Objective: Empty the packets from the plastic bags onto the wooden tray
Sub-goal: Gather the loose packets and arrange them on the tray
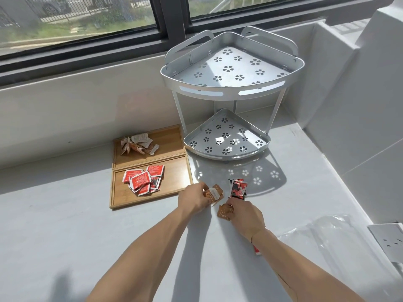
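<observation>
Two bare forearms are seen, uncovered from elbow to wrist; no sleeve, watch, ring or glove is worn. The left hand (194, 199) and the right hand (246, 216) are bare, the fingers (229, 209) partly hidden from view.

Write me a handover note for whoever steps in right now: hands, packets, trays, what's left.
Left hand grips brown packets. Right hand pinches another brown packet on the counter.
Far wooden tray holds brown packets; near wooden tray holds red packets.
Red-and-black packets lie loose on the counter. Plastic bag lies at right; a red packet shows under the right wrist.
Left: move held and loose packets onto trays.
</observation>
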